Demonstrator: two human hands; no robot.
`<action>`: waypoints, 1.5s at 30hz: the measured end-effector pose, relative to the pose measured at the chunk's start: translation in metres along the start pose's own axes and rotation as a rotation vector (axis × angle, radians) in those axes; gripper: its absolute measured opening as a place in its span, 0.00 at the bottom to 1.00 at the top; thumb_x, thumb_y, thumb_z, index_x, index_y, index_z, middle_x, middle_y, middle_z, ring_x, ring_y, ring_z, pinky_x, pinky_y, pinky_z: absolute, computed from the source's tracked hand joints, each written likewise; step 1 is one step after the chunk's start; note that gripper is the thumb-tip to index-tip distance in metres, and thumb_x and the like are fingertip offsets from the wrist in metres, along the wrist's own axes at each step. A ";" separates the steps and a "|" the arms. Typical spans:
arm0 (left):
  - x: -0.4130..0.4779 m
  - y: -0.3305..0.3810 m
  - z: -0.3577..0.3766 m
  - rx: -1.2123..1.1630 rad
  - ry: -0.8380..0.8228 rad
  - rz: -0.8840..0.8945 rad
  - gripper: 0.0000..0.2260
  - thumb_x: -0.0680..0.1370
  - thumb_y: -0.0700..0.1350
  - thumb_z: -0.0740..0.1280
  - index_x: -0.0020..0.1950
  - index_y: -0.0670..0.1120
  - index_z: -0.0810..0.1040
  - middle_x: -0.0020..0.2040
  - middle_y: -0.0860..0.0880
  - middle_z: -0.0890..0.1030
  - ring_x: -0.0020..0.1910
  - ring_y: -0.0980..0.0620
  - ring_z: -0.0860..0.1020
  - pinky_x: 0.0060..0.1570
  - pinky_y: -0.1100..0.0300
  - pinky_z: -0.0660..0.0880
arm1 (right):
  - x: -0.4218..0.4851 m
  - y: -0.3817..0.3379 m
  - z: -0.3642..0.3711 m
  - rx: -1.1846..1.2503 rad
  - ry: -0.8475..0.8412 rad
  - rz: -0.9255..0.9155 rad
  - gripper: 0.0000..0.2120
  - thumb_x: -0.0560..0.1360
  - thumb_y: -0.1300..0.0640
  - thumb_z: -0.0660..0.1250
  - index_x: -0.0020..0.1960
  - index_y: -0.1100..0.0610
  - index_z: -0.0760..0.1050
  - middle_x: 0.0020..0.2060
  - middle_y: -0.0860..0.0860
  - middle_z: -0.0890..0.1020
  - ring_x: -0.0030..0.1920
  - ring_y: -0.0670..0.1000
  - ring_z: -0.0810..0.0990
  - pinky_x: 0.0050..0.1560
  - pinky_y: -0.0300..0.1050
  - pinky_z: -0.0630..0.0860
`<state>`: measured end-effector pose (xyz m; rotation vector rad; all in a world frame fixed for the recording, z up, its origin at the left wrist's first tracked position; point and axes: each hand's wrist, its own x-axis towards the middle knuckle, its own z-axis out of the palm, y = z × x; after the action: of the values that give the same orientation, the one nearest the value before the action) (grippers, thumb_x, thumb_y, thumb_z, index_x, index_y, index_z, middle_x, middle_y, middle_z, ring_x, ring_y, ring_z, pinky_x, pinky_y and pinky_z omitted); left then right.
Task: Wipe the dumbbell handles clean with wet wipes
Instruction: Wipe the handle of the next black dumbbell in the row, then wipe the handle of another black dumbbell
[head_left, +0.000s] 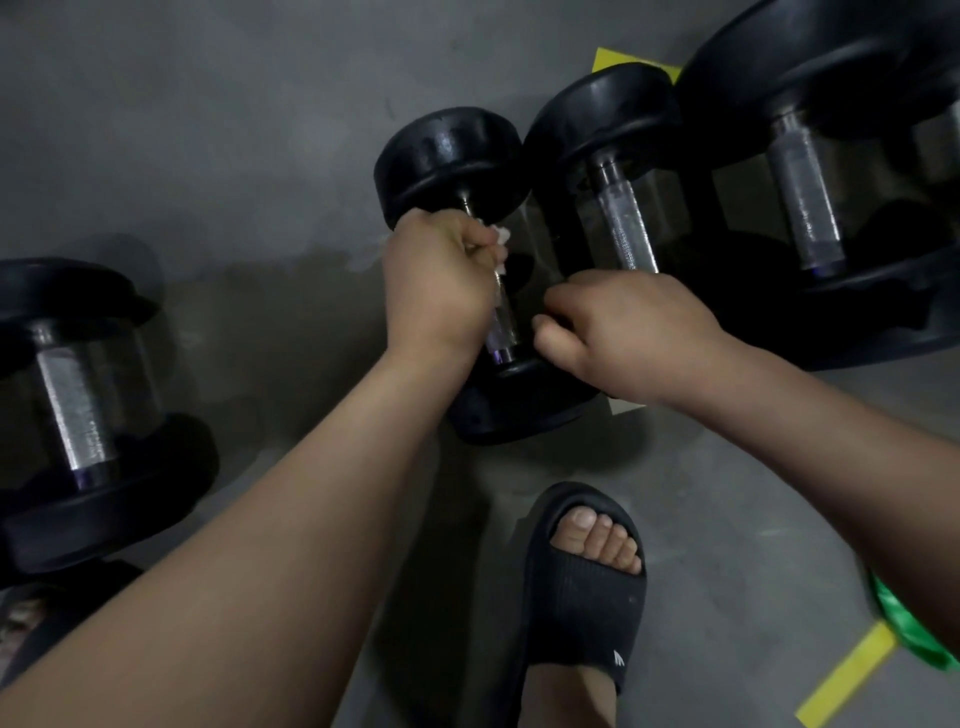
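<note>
Head | left hand (441, 280) clenches mostly hidden wipe (500, 236) round handle (504, 322) | right hand (623, 327) grips near plate (509, 410)

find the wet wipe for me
Head view, centre: the wet wipe is gripped in the left hand against the dumbbell handle, left of the right hand.

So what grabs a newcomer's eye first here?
The left hand, centre frame, grips a crumpled white wet wipe around the chrome handle of a black round-headed dumbbell, while the right hand holds its near head. More black dumbbells lie on the grey floor left and upper right; a black slide sandal sits bottom centre.
</note>
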<state>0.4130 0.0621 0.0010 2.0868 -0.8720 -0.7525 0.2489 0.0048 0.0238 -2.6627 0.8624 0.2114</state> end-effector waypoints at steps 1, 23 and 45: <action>-0.002 -0.003 -0.003 0.017 -0.034 0.000 0.01 0.75 0.41 0.75 0.45 0.46 0.86 0.45 0.53 0.84 0.40 0.67 0.80 0.43 0.77 0.71 | 0.000 0.000 0.000 -0.001 0.002 -0.002 0.17 0.78 0.38 0.51 0.45 0.49 0.71 0.46 0.50 0.78 0.48 0.59 0.79 0.38 0.46 0.62; -0.006 -0.033 -0.003 -0.450 -0.114 -0.457 0.03 0.79 0.42 0.70 0.48 0.44 0.78 0.40 0.48 0.81 0.36 0.54 0.76 0.38 0.59 0.75 | 0.000 0.000 0.004 -0.030 0.028 -0.019 0.19 0.77 0.40 0.51 0.47 0.51 0.74 0.46 0.51 0.79 0.47 0.60 0.79 0.38 0.46 0.62; -0.040 0.025 -0.072 -0.277 -0.239 -0.302 0.15 0.71 0.38 0.78 0.50 0.50 0.76 0.44 0.50 0.82 0.45 0.49 0.84 0.53 0.51 0.82 | 0.001 -0.023 -0.037 0.420 0.034 0.230 0.07 0.75 0.53 0.65 0.48 0.52 0.81 0.43 0.46 0.83 0.47 0.48 0.80 0.51 0.46 0.77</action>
<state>0.4333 0.1099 0.0697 1.9236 -0.5399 -1.2298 0.2647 0.0085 0.0644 -2.1852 1.0893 0.0327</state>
